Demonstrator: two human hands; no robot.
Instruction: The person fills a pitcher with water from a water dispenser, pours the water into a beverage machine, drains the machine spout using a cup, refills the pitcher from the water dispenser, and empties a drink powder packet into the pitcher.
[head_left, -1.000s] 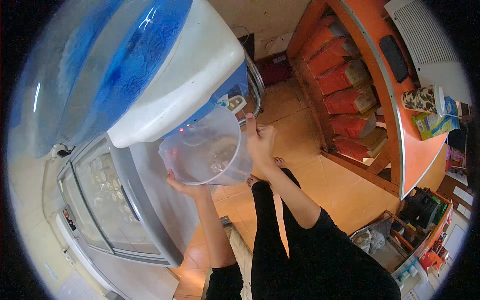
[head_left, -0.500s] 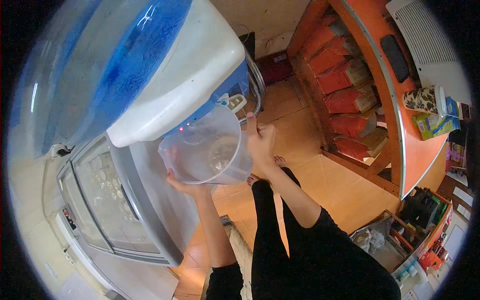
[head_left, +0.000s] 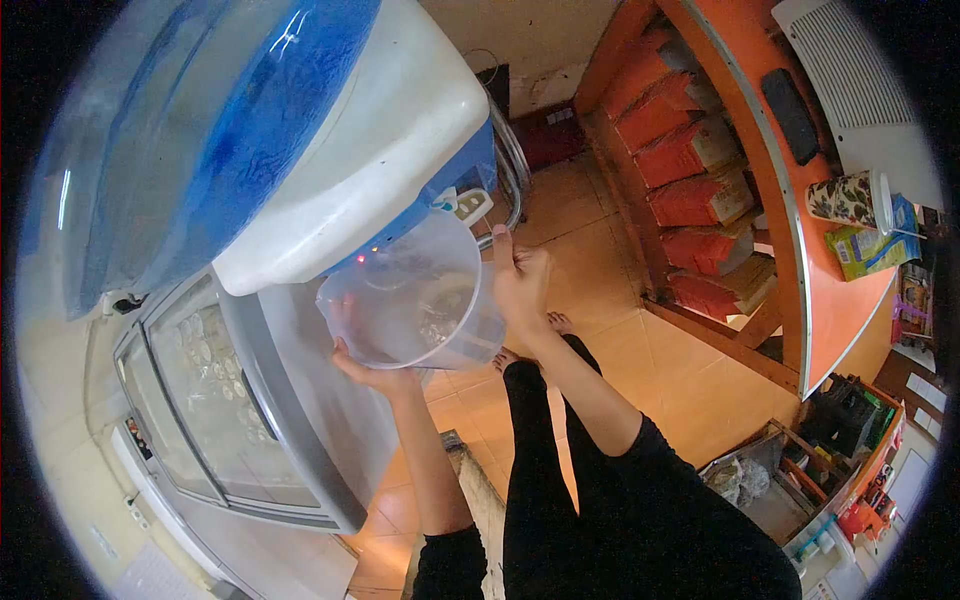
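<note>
1. The jug (head_left: 400,335) is held up beneath the front edge of the dispenser (head_left: 390,150), its wide mouth towards the camera. The step in hand looks like holding it in place there, close to the tap (head_left: 473,206).
2. The right hand (head_left: 524,285) is closed in a loose fist at the jug's handle side, thumb raised along it. Its fingers hide the handle, so I cannot tell how far they wrap around.
3. The left hand (head_left: 375,377) cups the opposite side, thumb near the rim and fingers curved against the outer wall, where they show faintly through the plastic. It seems to share the load.
4. Something clear and shiny shows low inside the jug, probably water. Whether any is running in, and how deep it lies, I cannot tell.
5. The tap sits at the rim beside the right hand. Its outlet is not clearly seen, so its exact line over the mouth is uncertain.
6. Any move from here would, I judge, call for both hands to act together: mouth level, rim clear of the dispenser, left hand supporting as the weight changes.
</note>
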